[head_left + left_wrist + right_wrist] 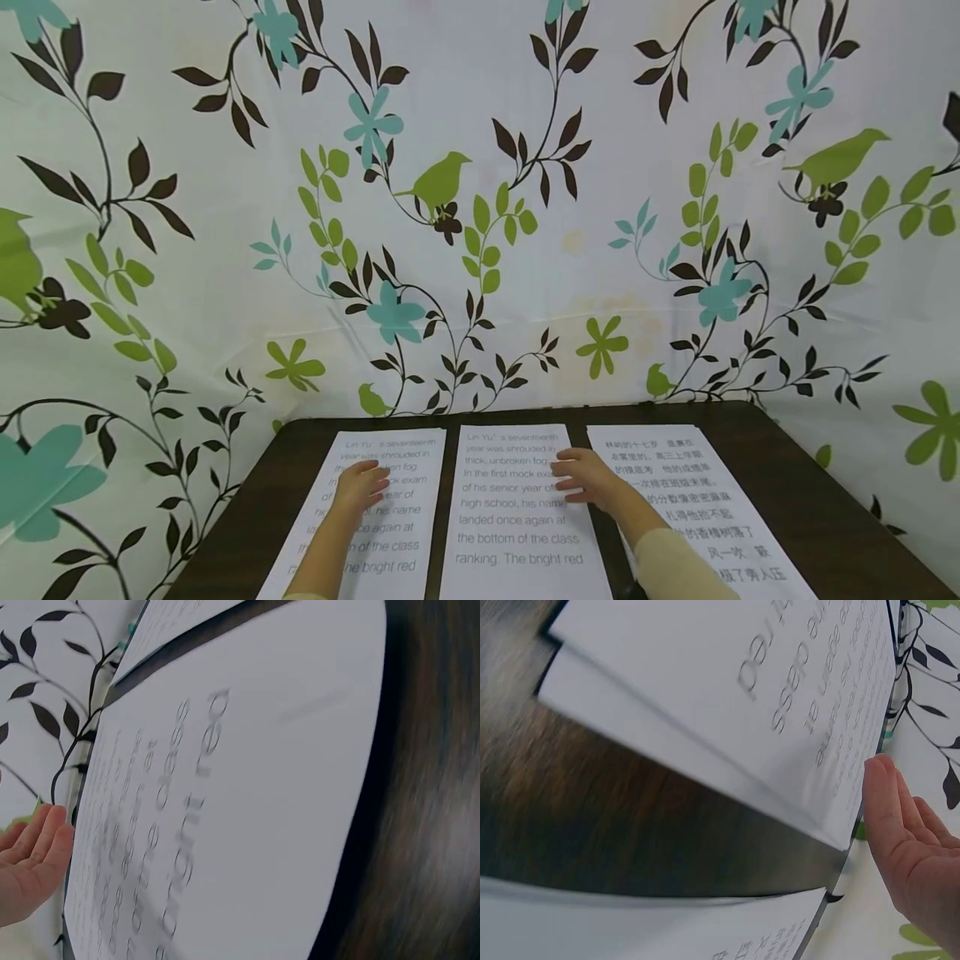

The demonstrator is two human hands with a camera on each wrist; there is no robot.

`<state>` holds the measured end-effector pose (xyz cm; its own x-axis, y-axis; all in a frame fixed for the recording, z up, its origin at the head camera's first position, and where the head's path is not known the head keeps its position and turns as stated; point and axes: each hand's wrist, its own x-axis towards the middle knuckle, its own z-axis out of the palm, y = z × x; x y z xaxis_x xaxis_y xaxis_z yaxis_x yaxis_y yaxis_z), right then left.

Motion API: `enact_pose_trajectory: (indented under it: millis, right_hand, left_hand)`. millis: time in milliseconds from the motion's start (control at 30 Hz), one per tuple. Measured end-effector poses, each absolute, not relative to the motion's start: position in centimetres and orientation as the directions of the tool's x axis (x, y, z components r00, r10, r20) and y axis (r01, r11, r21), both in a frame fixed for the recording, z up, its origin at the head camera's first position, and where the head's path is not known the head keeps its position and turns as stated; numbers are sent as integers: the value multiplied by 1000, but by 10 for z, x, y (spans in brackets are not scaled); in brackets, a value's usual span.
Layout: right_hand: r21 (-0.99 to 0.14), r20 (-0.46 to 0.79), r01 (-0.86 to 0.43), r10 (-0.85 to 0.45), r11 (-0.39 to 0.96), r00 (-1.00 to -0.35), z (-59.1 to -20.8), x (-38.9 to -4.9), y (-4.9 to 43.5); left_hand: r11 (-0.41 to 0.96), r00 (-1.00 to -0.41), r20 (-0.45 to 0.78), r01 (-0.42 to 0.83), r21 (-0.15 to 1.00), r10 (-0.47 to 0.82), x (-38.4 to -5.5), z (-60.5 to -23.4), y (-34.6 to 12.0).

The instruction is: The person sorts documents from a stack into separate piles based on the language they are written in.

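Observation:
Three printed paper sheets lie side by side on a dark table. Over the left English sheet [397,521] hovers my left hand [362,486], its fingers extended and nothing in them. My right hand [592,479] hangs above the right edge of the middle English sheet [517,533], toward the right sheet with Chinese text [720,508]. In the left wrist view the left hand [34,859] shows straight fingers. The right hand [911,840] likewise has its fingers straight in the right wrist view. There a second sheet [630,724] peeks out beneath the middle one.
The dark wooden table [247,517] backs onto a white cloth [480,108] printed with leaves, flowers and green birds. Narrow strips of tabletop separate the three sheets. More tabletop shows at the far left and right.

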<state>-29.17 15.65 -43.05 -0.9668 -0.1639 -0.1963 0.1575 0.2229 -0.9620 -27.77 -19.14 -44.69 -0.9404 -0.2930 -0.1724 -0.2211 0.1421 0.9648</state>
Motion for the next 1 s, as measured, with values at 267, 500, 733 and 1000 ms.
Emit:
enact_pose_trajectory:
  millis: [267,500,733,1000]
  right_hand:
    - [-964,-187,151,-153,221,-970,-435,-290,172]
    - [-963,-191,164,-114,212,-975,-439,-289,182]
    - [-953,-216,193,-76,235,-973,-443,-287,189]
    - [-940,-245,221,-60,260,-968,-449,-286,195]
  left_hand:
    - [130,-956,-168,-203,971,-239,-279,-448,-170]
    - [124,-961,-181,-210,970,-211,-283,-449,-149]
    - [133,-964,-193,-219,967,-181,-286,-454,-131]
    - [157,-968,-203,-225,961,-147,-286,-461,-121]
